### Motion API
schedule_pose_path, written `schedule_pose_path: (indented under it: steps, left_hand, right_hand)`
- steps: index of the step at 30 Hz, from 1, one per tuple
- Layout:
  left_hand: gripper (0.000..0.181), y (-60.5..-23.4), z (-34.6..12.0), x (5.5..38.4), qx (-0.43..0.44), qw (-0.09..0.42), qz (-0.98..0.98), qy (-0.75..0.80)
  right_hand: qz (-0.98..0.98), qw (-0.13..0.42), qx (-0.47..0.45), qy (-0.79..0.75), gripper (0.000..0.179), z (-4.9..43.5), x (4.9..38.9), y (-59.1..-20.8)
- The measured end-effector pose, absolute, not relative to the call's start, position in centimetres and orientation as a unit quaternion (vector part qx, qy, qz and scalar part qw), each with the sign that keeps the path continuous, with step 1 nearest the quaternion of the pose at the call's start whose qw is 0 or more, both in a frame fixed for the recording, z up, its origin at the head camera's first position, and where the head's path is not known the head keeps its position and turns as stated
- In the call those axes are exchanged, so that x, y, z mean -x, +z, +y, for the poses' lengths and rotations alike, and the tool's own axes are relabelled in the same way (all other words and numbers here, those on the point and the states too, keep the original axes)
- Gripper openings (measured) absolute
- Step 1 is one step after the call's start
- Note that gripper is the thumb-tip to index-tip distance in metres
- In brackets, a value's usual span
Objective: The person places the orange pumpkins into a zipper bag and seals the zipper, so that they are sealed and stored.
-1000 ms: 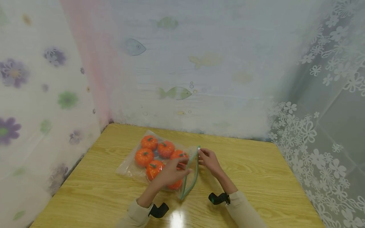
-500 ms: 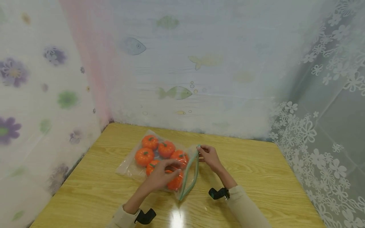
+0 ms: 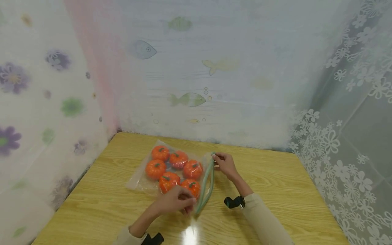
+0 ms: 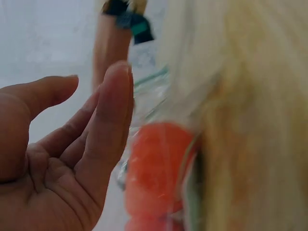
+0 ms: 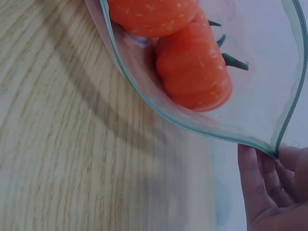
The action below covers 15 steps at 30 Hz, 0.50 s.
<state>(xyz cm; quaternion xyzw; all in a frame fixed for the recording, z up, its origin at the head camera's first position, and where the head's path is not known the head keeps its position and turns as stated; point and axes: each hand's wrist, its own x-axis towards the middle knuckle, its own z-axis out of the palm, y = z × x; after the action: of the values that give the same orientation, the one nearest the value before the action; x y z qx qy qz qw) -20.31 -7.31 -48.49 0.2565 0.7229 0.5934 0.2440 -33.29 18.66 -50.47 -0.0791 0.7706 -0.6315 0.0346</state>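
A clear zip bag point(image 3: 137, 182) with a green zip edge point(image 3: 212, 178) lies on the table, holding several small orange pumpkins point(image 3: 155, 169) with green stems. My right hand point(image 3: 226, 165) pinches the far corner of the bag's mouth between thumb and fingers. That mouth gapes in the right wrist view, its zip edge spread round a pumpkin point(image 5: 192, 67). Just beside the near end of the mouth is my left hand point(image 3: 171, 201), in front of the nearest pumpkins. In the left wrist view its thumb and fingers stand apart with nothing between them.
The wooden table point(image 3: 275, 190) runs back to a wall covering point(image 3: 245, 85) printed with fish. Flowered sheeting point(image 3: 36, 112) hangs along the left side. Black wrist cameras point(image 3: 234, 202) sit at both sleeves.
My left hand has moved from over the pumpkins toward me, to the bag's near side, uncovering them. The right hand keeps the far corner, slightly raised, and the mouth looks narrower.
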Motion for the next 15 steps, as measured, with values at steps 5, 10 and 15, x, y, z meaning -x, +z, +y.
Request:
schedule_pose_path:
  steps: [5, 10, 15]
  left_hand:
    - [0.033, -50.8, -6.1, 18.1, -0.276, 0.315, 0.694, 0.586]
    - [0.028, -52.6, -4.1, 16.7, -0.189, 0.299, 0.692, 0.629]
    - [0.029, -53.6, -2.7, 16.2, -0.105, 0.289, 0.655, 0.690]
  right_hand:
    - [0.775, 0.029, 0.071, -0.628, 0.037, 18.5, 34.0, -50.5]
    - [0.778, 0.025, 0.069, -0.624, 0.035, 18.4, 34.6, -50.7]
    - [0.776, 0.018, 0.060, -0.627, 0.034, 18.5, 35.1, -50.9]
